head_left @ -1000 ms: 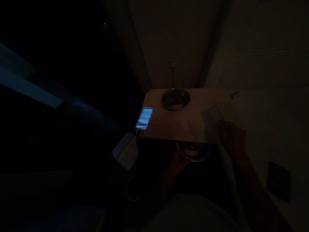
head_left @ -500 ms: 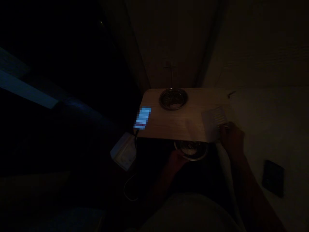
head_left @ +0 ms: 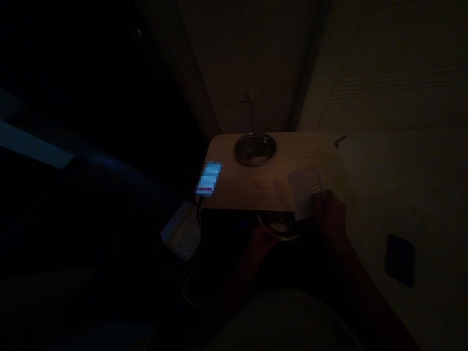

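The room is very dark. My right hand [head_left: 331, 214] holds a pale sheet of paper or flat packet [head_left: 305, 192] over the near right part of a small wooden table [head_left: 252, 187]. My left hand [head_left: 261, 241] grips a round metal bowl [head_left: 280, 225] just below the table's near edge. A second metal bowl [head_left: 255, 148] stands at the far side of the table. A lit phone screen [head_left: 208, 178] glows on the table's left edge.
A white box or adapter [head_left: 182, 234] with a thin cable [head_left: 190, 292] lies on the floor left of the table. A wall socket [head_left: 247, 94] sits behind the table. A dark flat object [head_left: 401, 252] rests on the pale surface at right.
My right hand has brought the pale sheet leftward and nearer, toward the bowl held in my left hand. The view has shifted slightly to the right.
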Demonstrator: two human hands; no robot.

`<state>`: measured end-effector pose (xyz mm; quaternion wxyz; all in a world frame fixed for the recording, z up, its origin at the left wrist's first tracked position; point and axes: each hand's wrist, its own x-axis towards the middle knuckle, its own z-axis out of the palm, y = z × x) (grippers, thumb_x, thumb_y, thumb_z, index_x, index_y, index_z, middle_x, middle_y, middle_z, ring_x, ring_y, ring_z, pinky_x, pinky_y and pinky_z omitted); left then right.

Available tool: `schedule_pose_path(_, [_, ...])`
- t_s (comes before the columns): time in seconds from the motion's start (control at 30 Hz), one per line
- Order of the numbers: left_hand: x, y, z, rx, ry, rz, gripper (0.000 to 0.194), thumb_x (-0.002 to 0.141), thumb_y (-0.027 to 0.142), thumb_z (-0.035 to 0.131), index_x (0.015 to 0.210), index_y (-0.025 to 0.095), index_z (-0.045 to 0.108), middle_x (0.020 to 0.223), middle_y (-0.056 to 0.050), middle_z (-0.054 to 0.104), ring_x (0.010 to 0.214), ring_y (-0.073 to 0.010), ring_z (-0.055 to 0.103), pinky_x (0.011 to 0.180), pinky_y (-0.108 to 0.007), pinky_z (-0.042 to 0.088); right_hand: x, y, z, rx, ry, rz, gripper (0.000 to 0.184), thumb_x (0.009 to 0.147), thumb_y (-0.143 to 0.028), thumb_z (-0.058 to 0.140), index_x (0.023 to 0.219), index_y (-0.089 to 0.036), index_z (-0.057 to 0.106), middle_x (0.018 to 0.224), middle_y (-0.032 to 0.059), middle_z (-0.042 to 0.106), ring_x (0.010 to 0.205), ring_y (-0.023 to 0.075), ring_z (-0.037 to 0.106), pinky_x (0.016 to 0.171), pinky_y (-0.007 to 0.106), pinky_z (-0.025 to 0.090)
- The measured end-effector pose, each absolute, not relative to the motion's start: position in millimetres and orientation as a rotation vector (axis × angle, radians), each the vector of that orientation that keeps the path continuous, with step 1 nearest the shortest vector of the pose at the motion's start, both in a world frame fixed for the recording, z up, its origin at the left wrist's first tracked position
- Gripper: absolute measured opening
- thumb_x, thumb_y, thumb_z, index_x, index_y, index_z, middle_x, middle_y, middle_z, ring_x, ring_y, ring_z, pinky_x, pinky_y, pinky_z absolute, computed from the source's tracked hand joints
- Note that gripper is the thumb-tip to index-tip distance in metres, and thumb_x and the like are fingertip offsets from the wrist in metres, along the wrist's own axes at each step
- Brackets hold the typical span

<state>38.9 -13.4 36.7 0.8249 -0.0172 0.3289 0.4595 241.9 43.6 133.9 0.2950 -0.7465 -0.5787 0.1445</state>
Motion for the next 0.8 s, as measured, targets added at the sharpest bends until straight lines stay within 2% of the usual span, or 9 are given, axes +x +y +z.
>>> schedule_pose_path(0.47, [37,-14,27,-0.08,0.639,0.955,0.043,0.06,0.004,0.061,0.1,0.008,0.078,0.103,-0.017,0.082,0.113,-0.0371,0.074,0.116,-0.056,0.045,235,5,144,-1.9,-1.64,0.514,0.032,0.098,-0.052,0.049,0.088,-0.024,0.062,0.072,0.0118,0.071,0.064,0.0278,0.066,0.058,0.034,0.039])
schedule_pose_path(0.8, [34,-15,33,-0.11,0.76,0.937,0.041,0.059,0.006,0.061,0.097,0.012,0.077,0.099,-0.015,0.082,0.116,-0.0372,0.073,0.115,-0.056,0.047,257,6,173,-1.818,-1.74,0.644,0.035,0.095,-0.056,0.054,0.086,-0.024,0.065,0.066,0.0062,0.069,0.058,0.0238,0.064,0.055,0.031,0.039])
